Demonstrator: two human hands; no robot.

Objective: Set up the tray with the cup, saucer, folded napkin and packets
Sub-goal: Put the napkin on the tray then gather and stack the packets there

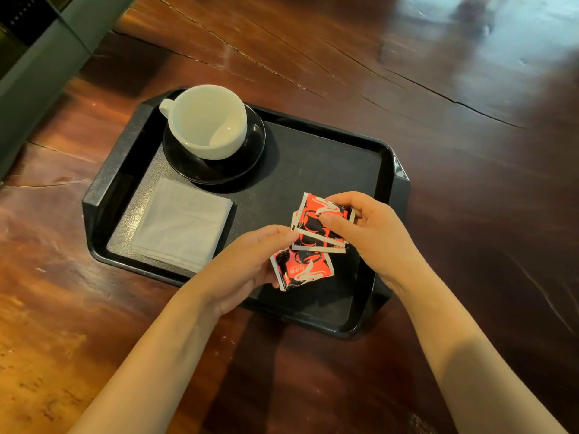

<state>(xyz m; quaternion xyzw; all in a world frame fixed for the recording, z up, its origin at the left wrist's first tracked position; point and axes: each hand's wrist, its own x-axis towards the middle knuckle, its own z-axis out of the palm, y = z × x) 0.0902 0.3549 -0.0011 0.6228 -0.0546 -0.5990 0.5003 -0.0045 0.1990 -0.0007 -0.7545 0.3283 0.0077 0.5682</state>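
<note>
A black tray lies on the wooden table. At its far left stands an empty white cup on a black saucer. A folded grey napkin lies flat at the tray's near left. Over the near right part of the tray, my right hand pinches a small stack of red and black packets. My left hand holds another red and black packet just below that stack, its fingertips touching the stack's edge.
The dark reddish wooden table has long cracks running across it. A dark green cabinet or ledge borders the table at the far left. The tray's far right area is bare.
</note>
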